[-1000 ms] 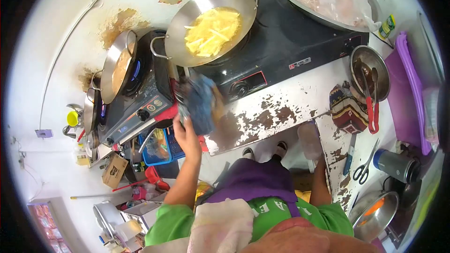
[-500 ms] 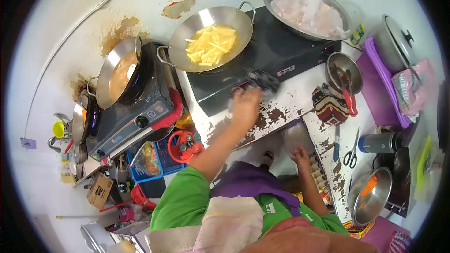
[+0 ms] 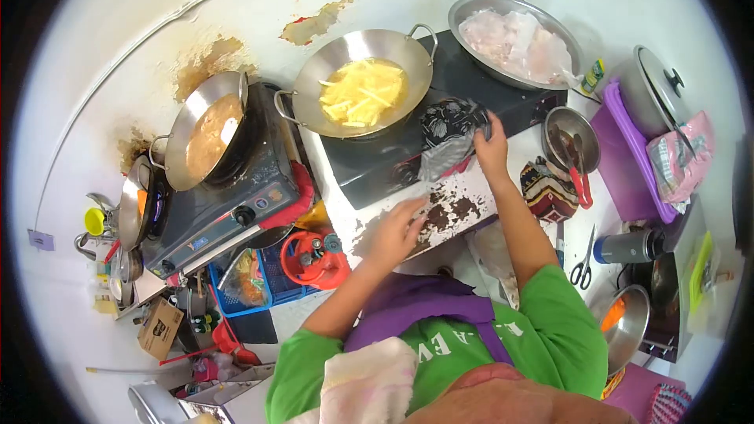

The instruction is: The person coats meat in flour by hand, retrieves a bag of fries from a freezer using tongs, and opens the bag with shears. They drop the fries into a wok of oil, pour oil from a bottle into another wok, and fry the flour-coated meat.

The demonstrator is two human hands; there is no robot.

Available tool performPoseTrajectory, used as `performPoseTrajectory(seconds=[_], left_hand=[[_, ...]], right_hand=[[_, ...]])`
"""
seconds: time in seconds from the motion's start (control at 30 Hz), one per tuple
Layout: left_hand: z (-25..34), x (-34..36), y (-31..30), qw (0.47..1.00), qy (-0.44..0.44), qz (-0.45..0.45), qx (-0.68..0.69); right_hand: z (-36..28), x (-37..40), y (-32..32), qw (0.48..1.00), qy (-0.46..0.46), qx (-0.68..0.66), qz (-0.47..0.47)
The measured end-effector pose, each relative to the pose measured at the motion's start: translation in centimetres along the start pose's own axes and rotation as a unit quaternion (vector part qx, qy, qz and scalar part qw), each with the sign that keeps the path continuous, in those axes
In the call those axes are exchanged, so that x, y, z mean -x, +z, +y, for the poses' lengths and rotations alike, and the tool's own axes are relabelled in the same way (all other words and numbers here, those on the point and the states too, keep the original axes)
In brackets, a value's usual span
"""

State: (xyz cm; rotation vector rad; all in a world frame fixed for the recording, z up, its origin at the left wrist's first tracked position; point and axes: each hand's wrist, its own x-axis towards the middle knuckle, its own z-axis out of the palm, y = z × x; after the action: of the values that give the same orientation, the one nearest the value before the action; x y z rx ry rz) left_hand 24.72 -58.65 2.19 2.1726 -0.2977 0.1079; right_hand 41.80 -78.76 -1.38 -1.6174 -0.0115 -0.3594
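My right hand (image 3: 492, 146) pinches the right edge of a black and grey patterned cloth (image 3: 455, 129). The cloth lies bunched on the front part of the black stove top (image 3: 365, 177) and hangs over its front edge. My left hand (image 3: 399, 229) is empty, its fingers apart, over the worn white counter edge to the lower left of the cloth. Behind the cloth, on the left burner, stands a wide wok (image 3: 310, 98) with yellow fries (image 3: 365, 94) in oil.
At the left, a second wok (image 3: 182, 129) with brown liquid sits on another stove. A steel basin (image 3: 467, 12) of pale food is at the back right. Pan with red-handled tongs (image 3: 580, 187), patterned pot holder (image 3: 550, 188), scissors (image 3: 582, 271) and bottle (image 3: 628, 246) are at right.
My right hand has come up from below the counter and taken hold of the cloth. My left hand has let go of it and moved down. The cloth is more spread out.
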Motion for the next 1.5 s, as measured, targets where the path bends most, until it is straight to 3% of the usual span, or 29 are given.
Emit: performPoseTrajectory(seconds=[0.03,0.1,0.17,0.3,0.43,0.5,0.57,0.6,0.67,0.7,0.8,0.83,0.9,0.93,1.0,1.07,1.13,1.2,1.27,1.33,1.4,1.47,1.5], left_hand=[[-1.1,1.4,-0.5,0.999,-0.017,-0.004,-0.039],[-3.6,4.5,-0.8,0.995,-0.034,-0.004,-0.089],[-4.9,7.2,-1.1,0.995,-0.058,0.006,-0.079],[-5.0,10.4,-2.1,0.965,-0.257,-0.035,-0.039],[-5.3,11.5,-1.2,0.960,-0.280,0.000,-0.030],[-4.6,11.3,-0.9,0.961,-0.274,0.000,-0.038],[-3.2,10.6,-1.0,0.967,-0.248,0.003,-0.050],[-2.6,10.7,-0.7,0.968,-0.243,0.013,-0.056],[-3.8,11.7,0.3,0.970,-0.234,0.010,-0.058],[-4.1,12.1,0.6,0.969,-0.241,0.012,-0.062],[-4.6,13.4,0.9,0.963,-0.261,0.015,-0.071],[-4.8,13.8,1.0,0.961,-0.268,0.013,-0.072],[-4.7,14.5,0.3,0.967,-0.245,0.030,-0.065],[-4.5,14.6,-0.5,0.968,-0.240,0.036,-0.062],[-4.1,14.8,-2.1,0.973,-0.222,0.043,-0.053],[-4.7,15.8,-2.9,0.978,-0.195,0.054,-0.046],[-5.5,17.0,-4.5,0.982,-0.177,0.047,-0.046],[-5.9,18.7,-6.0,0.984,-0.173,0.026,-0.043],[-6.2,20.6,-7.7,0.984,-0.166,0.022,-0.057],[-6.7,22.7,-9.7,0.985,-0.161,0.019,-0.066],[-7.2,24.9,-11.4,0.984,-0.163,0.020,-0.067],[-8.3,27.7,-12.7,0.983,-0.169,0.033,-0.064],[-8.9,29.6,-13.3,0.981,-0.178,0.044,-0.065]], right_hand=[[0.6,-1.1,0.5,0.985,-0.082,0.146,0.042],[-0.5,-0.7,1.8,0.914,-0.190,0.350,-0.075],[2.6,1.9,3.0,0.784,-0.250,0.528,-0.209],[4.1,-2.2,4.3,0.810,-0.274,0.480,-0.196],[5.5,-12.1,7.9,0.764,-0.223,0.564,-0.222],[7.9,-17.0,10.3,0.755,-0.245,0.581,-0.182],[11.3,-22.3,13.3,0.804,-0.184,0.542,-0.160],[11.2,-24.1,13.6,0.711,-0.179,0.642,-0.224],[15.2,-27.9,14.7,0.878,-0.042,0.460,-0.127],[17.1,-29.7,15.1,0.935,0.003,0.348,-0.060],[14.9,-26.0,13.3,0.943,-0.030,0.292,-0.157],[14.2,-24.2,11.5,0.876,-0.225,0.364,-0.221],[5.1,-15.8,9.2,0.821,-0.236,0.443,-0.273],[6.0,-13.2,7.6,0.813,-0.249,0.470,-0.238],[4.8,-6.8,4.4,0.796,-0.360,0.425,-0.236],[3.3,-1.3,2.5,0.817,-0.279,0.406,-0.299],[0.0,3.7,3.9,0.899,-0.106,0.275,-0.322],[-5.2,8.5,8.1,0.933,-0.096,0.182,-0.295],[-9.6,11.9,14.4,0.931,-0.218,0.118,-0.269],[-12.2,13.9,21.6,0.887,-0.379,0.124,-0.234],[-12.8,15.5,28.7,0.844,-0.420,0.154,-0.294],[-11.1,16.8,34.8,0.764,-0.495,0.238,-0.338],[-10.7,17.7,36.6,0.761,-0.463,0.300,-0.342]])
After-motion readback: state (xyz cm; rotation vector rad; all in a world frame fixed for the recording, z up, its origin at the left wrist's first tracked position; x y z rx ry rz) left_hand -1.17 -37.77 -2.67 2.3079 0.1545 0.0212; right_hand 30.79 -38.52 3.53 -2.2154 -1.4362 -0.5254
